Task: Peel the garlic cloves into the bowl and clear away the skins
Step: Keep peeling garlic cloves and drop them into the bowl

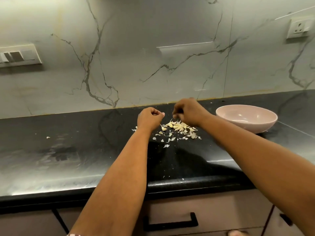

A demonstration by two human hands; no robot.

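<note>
Still sitting mid-frame on the counter (pixel 85 150), garlic pile (pixel 178 126) and skins (pixel 167 140); bowl (pixel 246 118) at right looking empty; left hand (pixel 150 117) curling closed, contents unclear; right hand (pixel 189 110) pinching into the pile.

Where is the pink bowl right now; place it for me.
In the head view the pink bowl sits on the black countertop at the right, near the marble backsplash, just right of the right hand and the garlic pile.
</note>
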